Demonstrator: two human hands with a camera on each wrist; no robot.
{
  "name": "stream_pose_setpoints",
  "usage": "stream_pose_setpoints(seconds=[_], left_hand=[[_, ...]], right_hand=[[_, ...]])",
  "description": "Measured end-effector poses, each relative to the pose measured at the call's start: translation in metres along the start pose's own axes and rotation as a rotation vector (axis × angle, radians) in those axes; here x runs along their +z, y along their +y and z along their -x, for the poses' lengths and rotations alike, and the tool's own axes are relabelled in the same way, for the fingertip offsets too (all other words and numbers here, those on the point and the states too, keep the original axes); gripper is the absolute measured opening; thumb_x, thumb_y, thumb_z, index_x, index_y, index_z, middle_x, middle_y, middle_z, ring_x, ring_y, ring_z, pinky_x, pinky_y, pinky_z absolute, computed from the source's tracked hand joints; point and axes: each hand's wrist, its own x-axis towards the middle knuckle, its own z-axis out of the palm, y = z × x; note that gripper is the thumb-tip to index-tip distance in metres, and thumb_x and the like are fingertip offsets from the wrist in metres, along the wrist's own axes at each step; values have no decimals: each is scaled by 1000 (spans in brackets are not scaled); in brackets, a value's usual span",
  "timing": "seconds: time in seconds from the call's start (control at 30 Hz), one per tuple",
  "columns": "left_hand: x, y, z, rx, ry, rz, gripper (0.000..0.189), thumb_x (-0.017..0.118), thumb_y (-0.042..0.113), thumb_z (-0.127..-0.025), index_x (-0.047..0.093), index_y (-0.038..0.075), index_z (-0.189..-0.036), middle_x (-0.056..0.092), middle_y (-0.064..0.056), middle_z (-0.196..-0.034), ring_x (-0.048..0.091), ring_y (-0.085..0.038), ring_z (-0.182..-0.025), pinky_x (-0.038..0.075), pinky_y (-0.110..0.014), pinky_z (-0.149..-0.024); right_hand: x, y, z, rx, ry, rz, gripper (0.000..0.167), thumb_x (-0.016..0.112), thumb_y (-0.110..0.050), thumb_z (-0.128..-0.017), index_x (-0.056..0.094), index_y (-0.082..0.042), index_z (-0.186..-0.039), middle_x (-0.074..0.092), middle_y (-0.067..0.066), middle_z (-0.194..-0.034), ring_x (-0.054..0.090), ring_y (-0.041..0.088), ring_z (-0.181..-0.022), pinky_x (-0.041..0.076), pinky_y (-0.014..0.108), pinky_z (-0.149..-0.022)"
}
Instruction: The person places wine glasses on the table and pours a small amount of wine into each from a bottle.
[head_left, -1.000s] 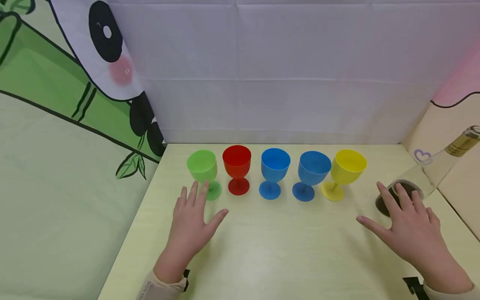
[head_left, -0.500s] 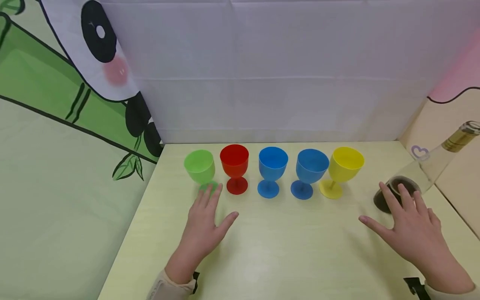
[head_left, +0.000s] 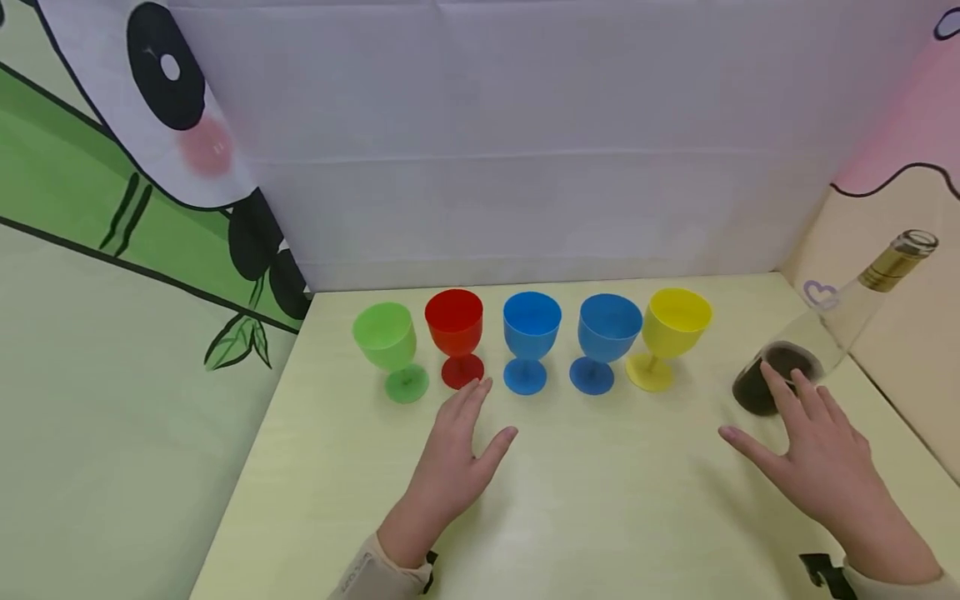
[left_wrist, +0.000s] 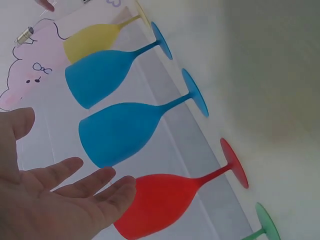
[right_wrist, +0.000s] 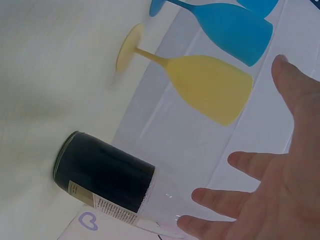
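Observation:
A row of plastic goblets stands along the back of the table: green, red, two blue ones and yellow. My left hand hovers in front of the red goblet, fingers extended and thumb apart, holding nothing. In the left wrist view its fingertips overlap the red goblet. At the right stands a clear glass bottle, dark in its lower part, with a gold neck. My right hand is spread in front of the bottle, its fingers overlapping the lower part in the head view, and grips nothing.
The pale table reaches a white cloth backdrop behind the goblets. A printed panel borders the left side, and a pink and beige one the right, close to the bottle.
My left hand has moved right, from in front of the green goblet to in front of the red one. The right hand stays near the bottle; the head view has shifted slightly.

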Motion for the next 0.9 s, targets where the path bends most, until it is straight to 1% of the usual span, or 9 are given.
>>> stream_pose_setpoints(seconds=[0.2,0.43,0.57,0.7,0.77,0.9], left_hand=[[15,9,-3,0,-26,67,66,68,35,-98,42,12,-154,43,-7,-155,37,-27,-142,39,-51,-109],[32,17,-8,35,-63,85,64,65,36,-99,43,10,-153,45,-2,-154,39,-22,-141,39,-47,-109],[38,24,-14,48,-85,118,64,64,39,-100,42,11,-153,45,-1,-154,40,-23,-141,41,-48,-108],[44,30,-18,43,-102,149,63,63,39,-100,42,11,-153,44,-1,-154,40,-23,-141,41,-50,-108],[48,32,-20,38,-110,166,63,63,39,-101,43,11,-153,45,-2,-154,40,-23,-142,41,-51,-108],[57,39,-26,51,-127,206,60,62,38,-102,44,11,-152,46,-1,-153,41,-22,-141,41,-50,-107]], right_hand=[[0,5,0,7,5,-15,101,66,-58,-93,9,-15,-165,9,34,-161,9,65,-140,18,88,-83],[0,10,2,15,14,-51,102,68,-55,-93,8,-14,-164,8,34,-162,8,65,-140,16,89,-85],[0,12,2,27,27,-64,102,69,-54,-93,7,-14,-164,9,36,-160,12,66,-138,17,89,-83],[2,14,3,47,26,-92,101,68,-52,-95,7,-12,-164,6,36,-161,16,70,-134,20,88,-81],[3,15,4,57,26,-114,100,67,-51,-96,7,-11,-164,4,36,-161,16,71,-133,20,88,-83],[4,18,7,69,39,-144,99,66,-49,-97,5,-10,-164,3,35,-161,10,68,-137,14,88,-90]])
